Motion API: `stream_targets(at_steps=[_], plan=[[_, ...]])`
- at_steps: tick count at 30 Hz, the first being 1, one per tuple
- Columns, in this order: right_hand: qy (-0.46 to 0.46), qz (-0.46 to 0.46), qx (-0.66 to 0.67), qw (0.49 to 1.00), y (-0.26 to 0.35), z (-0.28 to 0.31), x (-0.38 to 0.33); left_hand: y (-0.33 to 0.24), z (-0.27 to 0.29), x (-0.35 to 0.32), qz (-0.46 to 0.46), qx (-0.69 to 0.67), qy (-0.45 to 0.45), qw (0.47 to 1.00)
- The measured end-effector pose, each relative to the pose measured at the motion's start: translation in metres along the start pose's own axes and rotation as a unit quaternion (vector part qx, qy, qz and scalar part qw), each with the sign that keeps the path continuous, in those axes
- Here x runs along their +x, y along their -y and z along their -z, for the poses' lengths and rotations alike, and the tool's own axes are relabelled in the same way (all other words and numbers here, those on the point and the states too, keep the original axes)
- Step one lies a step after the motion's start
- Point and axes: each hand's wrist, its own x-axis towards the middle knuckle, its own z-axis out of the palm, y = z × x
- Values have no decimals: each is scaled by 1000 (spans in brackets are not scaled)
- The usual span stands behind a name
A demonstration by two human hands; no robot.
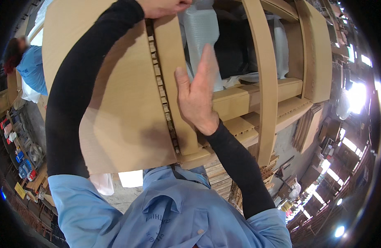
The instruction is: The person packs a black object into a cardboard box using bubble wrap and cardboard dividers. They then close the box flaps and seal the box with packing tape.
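In the head view, a large brown cardboard box (pixel 124 120) fills the middle of the picture, close in front of the person. Its near wall is a broad, plain corrugated panel, and the cut edge along its right side shows the fluted layers of thick board. Beside that edge stands an upright cardboard strip (pixel 174 78), a flat light-brown band that runs from the top of the picture down to the box's lower corner. The box is open toward the camera: inside lie white bubble wrap (pixel 201 37) and something dark behind it, too shadowed to identify. A cardboard crossbar (pixel 248 97) spans the opening, and a second upright band (pixel 265 82) crosses in front of it.

The left hand (pixel 163 7), on a black-sleeved arm, is at the top edge of the picture, fingers curled closed over the top of the upright strip and the box edge. The right hand (pixel 198 97) is open, fingers straight and together, palm laid flat against the strip and the bubble wrap just beside it.

At far left another person in a blue shirt (pixel 31 68) stands beside shelves. Stacked wooden pallets (pixel 223 182) lie below the box.
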Motion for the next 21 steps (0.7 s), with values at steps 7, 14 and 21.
stream_targets(at_steps=[7,14,21], plan=[[-23,-15,11,1000,-25,61,4,3,-5,5,13,-14,-9,1000],[601,-78,-80,791,-34,32,-2,-4,-10,-3,-1,48,-18,999],[729,-100,168,656,-78,26,3,-112,-31,14,57,44,194,978]])
